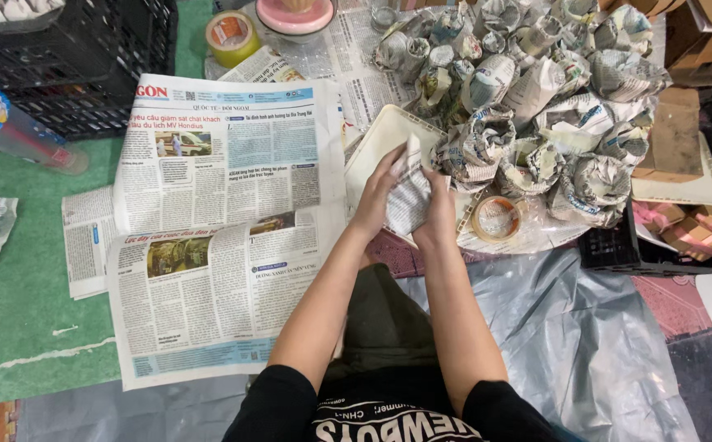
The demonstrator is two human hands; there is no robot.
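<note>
A newspaper-wrapped bundle (409, 196) is held between both hands at the middle of the scene, just above the near edge of a cream tray (380, 139). The left hand (378, 190) is clasped around the bundle's left side, fingers curled over the paper; the right hand (438, 214) is pressed against its right side, gripping the wrap from below. Whatever lies inside the paper is hidden. To the right and far side, a heap of wrapped bundles (536, 106) is piled, touching the tray. A roll of clear tape (496, 218) lies just right of the right hand, at the near edge of the heap. An open stack of newspaper sheets (217, 229) is spread flat on the floor to the left of the hands. A roll of yellow tape (232, 34) sits at the far edge, near a pink lid (295, 16). A black crate (69, 57) stands at far left, and a grey plastic sheet (585, 344) covers the near right floor.
</note>
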